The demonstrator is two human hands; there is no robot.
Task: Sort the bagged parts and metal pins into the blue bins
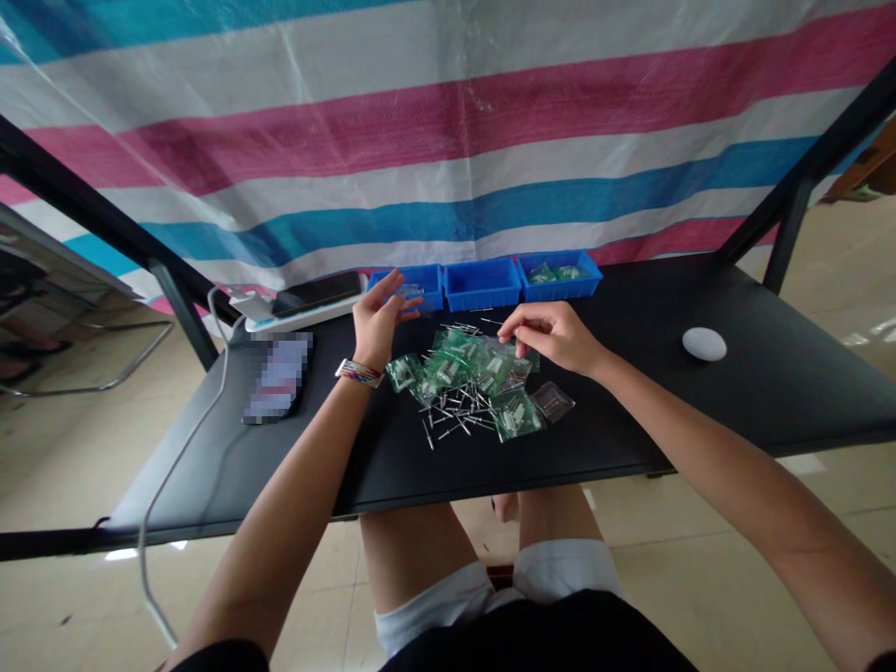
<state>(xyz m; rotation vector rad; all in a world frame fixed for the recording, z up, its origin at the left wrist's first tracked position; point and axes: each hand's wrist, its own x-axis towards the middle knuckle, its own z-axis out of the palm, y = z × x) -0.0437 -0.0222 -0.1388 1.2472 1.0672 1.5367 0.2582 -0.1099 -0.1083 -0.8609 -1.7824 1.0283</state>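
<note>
Metal pins (458, 413), shiny, partly hidden by crinkly green bags (518, 416); left hand (376, 329) fingers apart; right hand (558, 334) curled, can't tell if gripping.

Back: blue/wht/pink striped plastic sheet (462, 112), creased
L side: wht oblong plastic pwr strip (315, 315), blk flat slab (318, 293) overlaps it; thin wht cable (142, 546) droops; blk-edged rectangular phone (280, 378) nr strip
R side: smooth wht oval mouse-like obj (704, 343)
Below: glossy beige tiled floor (308, 597)

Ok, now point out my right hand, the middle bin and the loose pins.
Right hand (554, 334): head view, on the back of the hand.
Middle bin (483, 301): head view, on its front wall.
Loose pins (462, 413): head view, amid the scattered pins.
</note>
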